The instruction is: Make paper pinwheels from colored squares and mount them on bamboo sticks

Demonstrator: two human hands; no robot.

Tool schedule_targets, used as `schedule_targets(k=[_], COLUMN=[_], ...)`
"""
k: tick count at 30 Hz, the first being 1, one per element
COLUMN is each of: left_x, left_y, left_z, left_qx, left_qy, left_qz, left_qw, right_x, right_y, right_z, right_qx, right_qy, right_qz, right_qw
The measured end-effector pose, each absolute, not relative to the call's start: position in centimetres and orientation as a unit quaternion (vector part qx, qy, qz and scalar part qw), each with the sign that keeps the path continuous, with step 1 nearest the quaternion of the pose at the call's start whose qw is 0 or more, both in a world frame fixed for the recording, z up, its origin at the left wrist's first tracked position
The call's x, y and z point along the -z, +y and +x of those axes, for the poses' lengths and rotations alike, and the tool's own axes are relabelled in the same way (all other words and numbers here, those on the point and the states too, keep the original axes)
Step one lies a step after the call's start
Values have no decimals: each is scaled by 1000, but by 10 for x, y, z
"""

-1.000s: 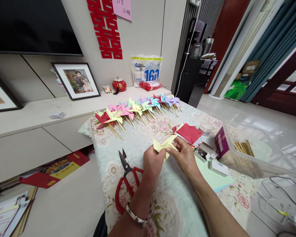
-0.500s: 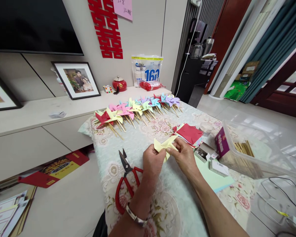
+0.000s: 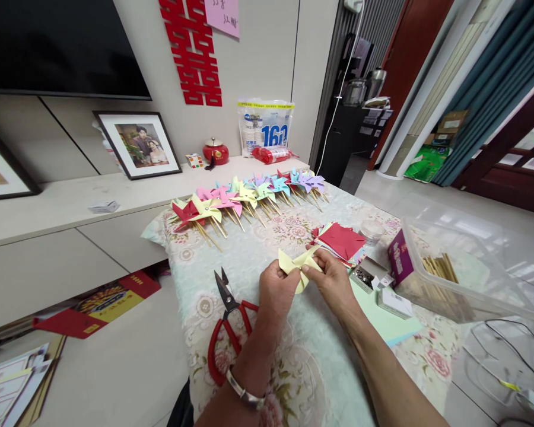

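Note:
Both hands hold a pale yellow paper pinwheel piece (image 3: 296,263) just above the flowered tablecloth (image 3: 293,367). My left hand (image 3: 276,292) pinches its left side, and my right hand (image 3: 333,279) pinches the centre and right side, with a flap folded inward. Red-handled scissors (image 3: 226,320) lie shut on the cloth left of my left hand. A stack of cut paper squares with red on top (image 3: 340,240) sits just beyond my right hand.
A row of finished coloured pinwheels on sticks (image 3: 249,196) lies across the far side of the table. At the right stand a clear plastic bin with wooden sticks (image 3: 454,273), a small open box of pins (image 3: 365,274) and a purple box (image 3: 398,258). A low cabinet (image 3: 71,237) runs along the left.
The fingers have shifted slightly on the yellow paper, folding a flap closer to the centre. Otherwise nothing has moved.

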State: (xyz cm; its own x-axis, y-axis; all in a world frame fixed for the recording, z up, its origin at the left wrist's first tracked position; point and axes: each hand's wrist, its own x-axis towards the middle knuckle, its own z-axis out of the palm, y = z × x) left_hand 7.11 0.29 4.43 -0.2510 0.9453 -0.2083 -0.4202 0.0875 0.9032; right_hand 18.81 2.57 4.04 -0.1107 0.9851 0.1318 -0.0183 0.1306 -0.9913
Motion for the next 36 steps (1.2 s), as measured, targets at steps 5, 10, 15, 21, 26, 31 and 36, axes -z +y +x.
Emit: schedule_targets(k=[5, 10, 15, 21, 26, 31, 36], left_x=[-43, -42, -43, -43, -37, -42, -45], left_y=[1, 0, 0, -1, 1, 0, 0], left_z=[71, 71, 69, 66, 65, 64, 62], left_qx=[-620, -619, -614, -620, -602, -626, -665], left_qy=[473, 439, 435, 436, 447, 436, 436], left_qz=[261, 259, 267, 273, 306, 273, 217], left_qw=[570, 598, 602, 592, 587, 586, 566], right_x=[-40, -39, -37, -40, -45, -49, -55], right_y=[27, 30, 30, 28, 26, 27, 35], right_z=[190, 191, 193, 194, 190, 200, 220], right_qx=[-510, -518, -548, -569, -542, -509, -374], right_qy=[-551, -558, -546, -527, -535, -527, -472], right_qz=[-432, -416, -391, -383, -416, -421, -486], right_qw=[500, 498, 499, 502, 497, 535, 633])
